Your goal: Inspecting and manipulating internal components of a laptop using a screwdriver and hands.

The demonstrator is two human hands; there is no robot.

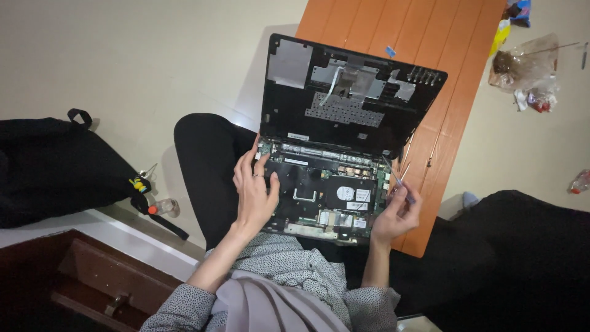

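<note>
Floor point(123, 55), pale, beneath an orange wooden board point(448, 55). Black bag point(55, 166) lying at far left. Opened laptop base point(319, 193) with exposed circuitry resting across black-trousered lap point(206, 160), its lifted keyboard cover point(344, 92) tilted up behind, underside showing. Left hand point(253, 193) lying flat on the base's left edge, fingers spread apart, gripping nothing. Right hand point(396, 215) at the base's right edge, fingers pinched together on a thin tool point(396, 177) angled toward the board's corner.
</note>
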